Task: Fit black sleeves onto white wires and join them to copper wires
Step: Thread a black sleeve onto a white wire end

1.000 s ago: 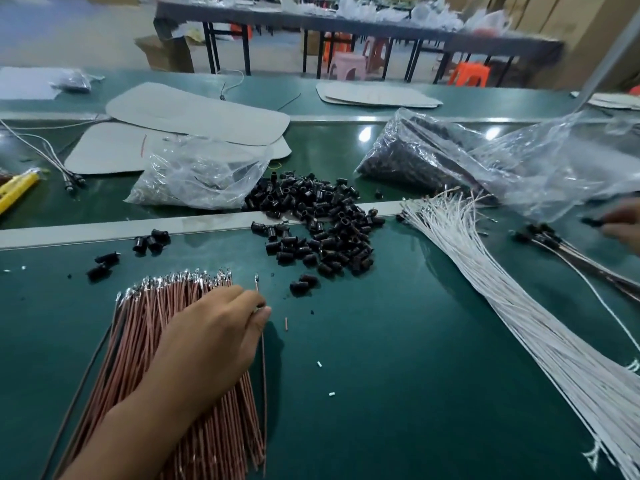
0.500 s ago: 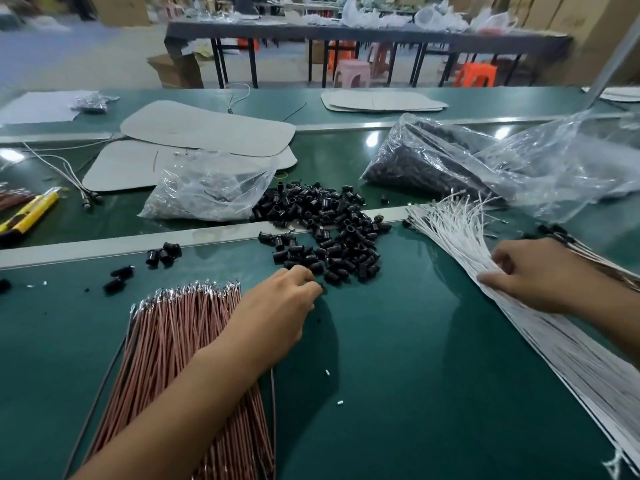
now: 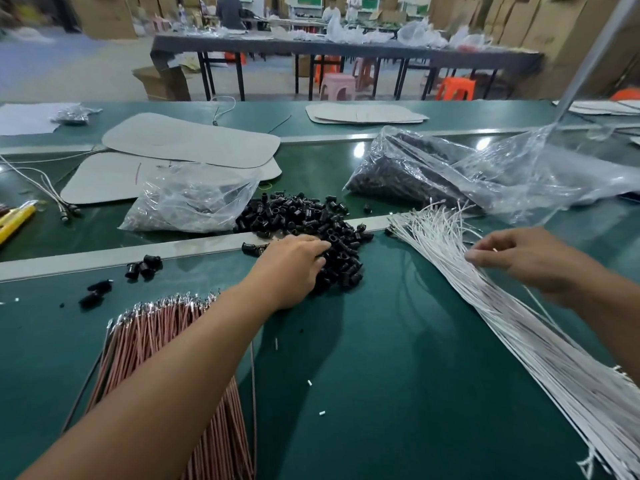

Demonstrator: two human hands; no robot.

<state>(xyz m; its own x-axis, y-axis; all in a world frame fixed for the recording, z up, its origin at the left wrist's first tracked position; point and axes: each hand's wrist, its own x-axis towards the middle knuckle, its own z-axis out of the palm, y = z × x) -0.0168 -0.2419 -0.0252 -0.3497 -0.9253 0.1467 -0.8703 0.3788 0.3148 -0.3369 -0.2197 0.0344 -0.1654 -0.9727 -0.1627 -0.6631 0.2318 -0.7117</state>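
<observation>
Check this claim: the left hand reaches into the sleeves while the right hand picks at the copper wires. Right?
Wrong in one respect. The head view shows the right hand picking at the white wires, not the copper wires. The left hand does reach into the sleeves.

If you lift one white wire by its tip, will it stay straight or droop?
Probably droop: the white wires are long and thin, and their far ends splay and curl. Likely light too: the right hand seems to pinch one with fingertips alone.
</observation>
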